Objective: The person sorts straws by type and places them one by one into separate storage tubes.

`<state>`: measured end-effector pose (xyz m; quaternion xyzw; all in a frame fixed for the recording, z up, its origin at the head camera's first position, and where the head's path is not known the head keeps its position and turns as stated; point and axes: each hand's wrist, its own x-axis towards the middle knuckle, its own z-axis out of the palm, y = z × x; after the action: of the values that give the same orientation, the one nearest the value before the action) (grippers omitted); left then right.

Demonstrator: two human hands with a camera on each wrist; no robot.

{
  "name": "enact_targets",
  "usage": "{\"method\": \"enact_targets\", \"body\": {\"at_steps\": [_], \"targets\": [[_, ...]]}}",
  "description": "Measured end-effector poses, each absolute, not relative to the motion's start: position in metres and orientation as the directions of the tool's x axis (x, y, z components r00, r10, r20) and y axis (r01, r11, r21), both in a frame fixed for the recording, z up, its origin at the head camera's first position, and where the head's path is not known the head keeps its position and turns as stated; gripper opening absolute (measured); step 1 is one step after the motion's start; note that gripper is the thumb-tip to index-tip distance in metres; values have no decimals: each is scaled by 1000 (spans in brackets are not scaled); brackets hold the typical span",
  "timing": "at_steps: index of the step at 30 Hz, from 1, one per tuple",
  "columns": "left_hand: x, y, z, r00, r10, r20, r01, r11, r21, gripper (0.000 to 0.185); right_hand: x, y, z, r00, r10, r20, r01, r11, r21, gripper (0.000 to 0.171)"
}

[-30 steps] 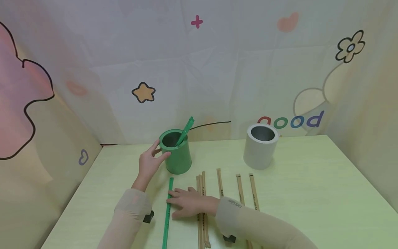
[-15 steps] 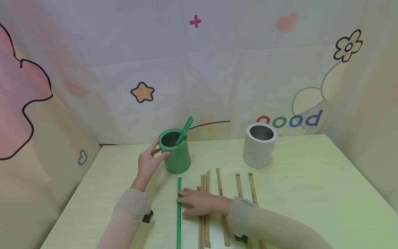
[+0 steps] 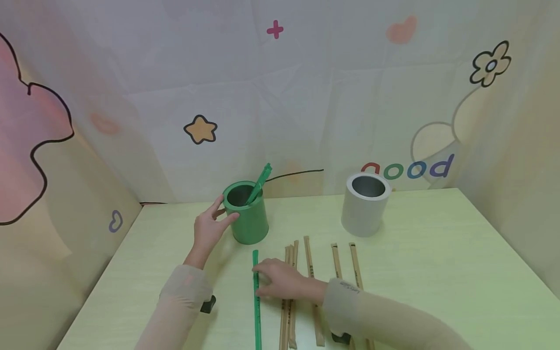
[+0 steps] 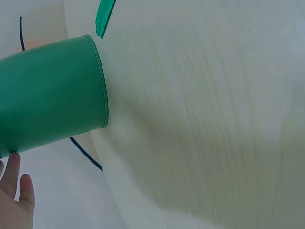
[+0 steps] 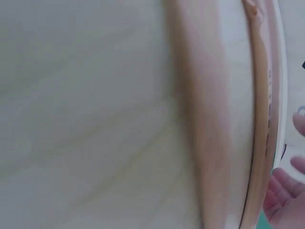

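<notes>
In the head view, my left hand (image 3: 208, 234) holds the left side of a green cylindrical cup (image 3: 251, 226), thumb near the front and fingers at the rim. The cup stands upright, with a green wrapped stick (image 3: 261, 182) leaning out of it. My right hand (image 3: 282, 278) has its fingers bent and pinches a long, thin green wrapped straw (image 3: 257, 316) lying on the table. Under and beside that hand are several brown paper-wrapped straws (image 3: 284, 330). In the right wrist view, a brown straw (image 5: 261, 119) runs close to the camera, and the fingers show only at the edge.
A white cylindrical cup (image 3: 365, 214) stands upright at the back right. More brown straws (image 3: 308, 253) lie spaced out to the right, partly under the right sleeve (image 3: 372, 311). A printed cloth (image 3: 306, 97) hangs behind the table (image 3: 437, 272).
The green straw has slid right across the table with my right hand, close to the brown straws. The right hand's fingers, earlier straight and spread, are now bent. My left hand stays on the cup.
</notes>
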<state>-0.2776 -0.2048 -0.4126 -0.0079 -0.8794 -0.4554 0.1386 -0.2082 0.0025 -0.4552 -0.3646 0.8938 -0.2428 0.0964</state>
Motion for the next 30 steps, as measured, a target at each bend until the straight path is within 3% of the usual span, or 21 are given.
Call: {"method": "enact_targets", "body": {"at_steps": [7,21,30], "targets": [[-277,-205,-411,-963,-103,248,145,577,804,75,-209,-13,-454,-832,-552,-52,-382,639,-668,53],[-277,-204,-411,-965,-105,242,137,585,799,75,-206,-22,-458,-879,-473,-56,-360,737,-572,47],[-276,-204,-412,-964,-105,246,142,577,804,75,-210,-22,-459,-891,-443,-96,-300,734,-610,49]]}}
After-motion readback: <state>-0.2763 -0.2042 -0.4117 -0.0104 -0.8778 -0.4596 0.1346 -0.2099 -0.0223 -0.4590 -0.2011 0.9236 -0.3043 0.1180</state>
